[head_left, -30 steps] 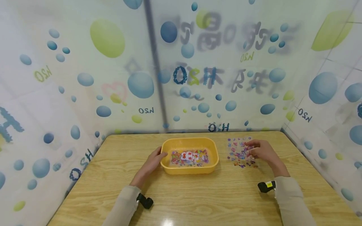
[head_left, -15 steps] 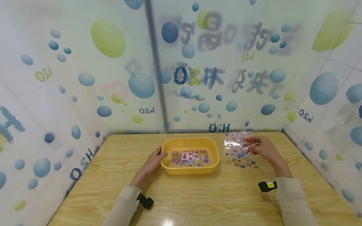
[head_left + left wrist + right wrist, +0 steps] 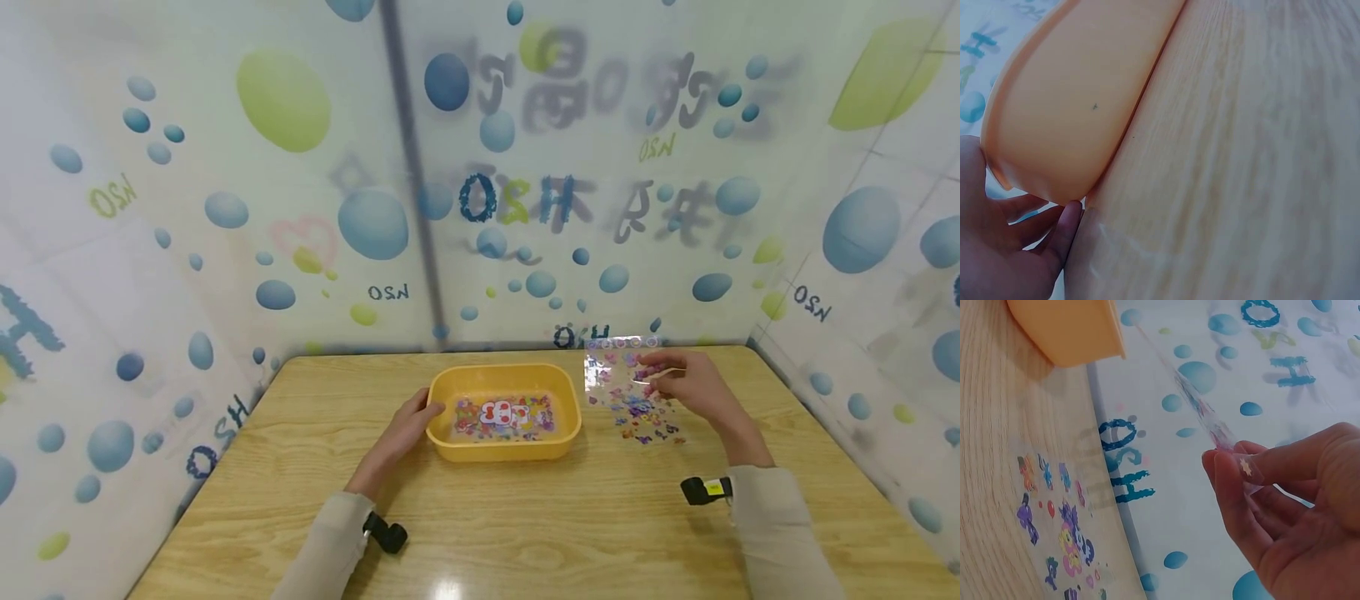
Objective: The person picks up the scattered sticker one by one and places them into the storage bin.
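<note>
A yellow plastic basin stands on the table, with sticker sheets showing a white cartoon figure lying in it. My left hand grips the basin's left end, thumb over the rim; in the left wrist view its fingers touch the basin's outer wall. Off to the basin's right, my right hand pinches a clear sticker sheet by its right edge, between thumb and fingers. The sheet is raised and seen almost edge-on in the right wrist view. Below it, another clear sheet with colourful pony stickers lies on the table.
The light wood table carries the basin and the sheets. Its back edge meets a curtain printed with blue and green dots, which also hangs at both sides. A black wrist camera sits on each forearm.
My right hand has lifted the clear sticker sheet off the other one and tilted it up, shifting slightly up and left. The left hand and the basin stay in place.
</note>
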Action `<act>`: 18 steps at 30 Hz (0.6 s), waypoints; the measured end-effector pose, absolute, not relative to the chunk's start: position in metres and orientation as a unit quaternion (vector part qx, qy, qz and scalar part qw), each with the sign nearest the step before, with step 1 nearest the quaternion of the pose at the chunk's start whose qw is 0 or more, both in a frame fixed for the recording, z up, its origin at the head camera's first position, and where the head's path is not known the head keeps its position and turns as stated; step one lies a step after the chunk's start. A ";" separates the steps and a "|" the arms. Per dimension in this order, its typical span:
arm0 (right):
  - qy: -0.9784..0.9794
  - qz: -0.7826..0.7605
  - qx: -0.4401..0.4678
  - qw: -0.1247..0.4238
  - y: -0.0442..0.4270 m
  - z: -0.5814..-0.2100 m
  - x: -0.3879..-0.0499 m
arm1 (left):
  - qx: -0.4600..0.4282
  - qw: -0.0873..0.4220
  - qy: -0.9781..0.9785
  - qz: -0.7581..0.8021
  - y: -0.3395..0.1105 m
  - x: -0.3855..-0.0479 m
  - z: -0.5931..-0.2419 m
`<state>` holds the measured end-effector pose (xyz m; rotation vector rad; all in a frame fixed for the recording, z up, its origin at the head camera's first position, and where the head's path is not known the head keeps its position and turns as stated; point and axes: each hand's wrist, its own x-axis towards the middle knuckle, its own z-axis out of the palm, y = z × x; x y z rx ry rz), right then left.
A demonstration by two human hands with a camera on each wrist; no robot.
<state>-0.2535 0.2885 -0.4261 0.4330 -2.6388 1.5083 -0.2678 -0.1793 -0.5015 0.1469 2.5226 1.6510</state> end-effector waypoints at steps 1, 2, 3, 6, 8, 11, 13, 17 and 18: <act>-0.857 0.493 0.144 0.036 0.287 -0.426 -0.254 | 0.049 0.062 0.835 0.545 -0.179 -0.268 -0.502; -0.855 0.496 0.147 0.035 0.285 -0.426 -0.254 | 0.049 0.062 0.836 0.543 -0.179 -0.268 -0.502; -0.855 0.496 0.149 0.037 0.283 -0.426 -0.254 | 0.051 0.062 0.837 0.542 -0.179 -0.268 -0.502; -0.857 0.491 0.154 0.038 0.276 -0.427 -0.256 | 0.056 0.059 0.837 0.541 -0.180 -0.268 -0.503; -0.860 0.486 0.155 0.036 0.270 -0.428 -0.257 | 0.061 0.055 0.839 0.537 -0.179 -0.269 -0.503; -0.865 0.476 0.157 0.027 0.257 -0.426 -0.259 | 0.057 0.052 0.840 0.537 -0.179 -0.269 -0.502; -0.869 0.468 0.159 0.019 0.247 -0.424 -0.261 | 0.057 0.049 0.841 0.536 -0.178 -0.270 -0.503; -0.877 0.447 0.175 0.005 0.226 -0.418 -0.264 | 0.054 0.047 0.837 0.542 -0.179 -0.270 -0.503; -0.879 0.442 0.179 0.001 0.221 -0.416 -0.265 | 0.054 0.047 0.837 0.542 -0.179 -0.270 -0.503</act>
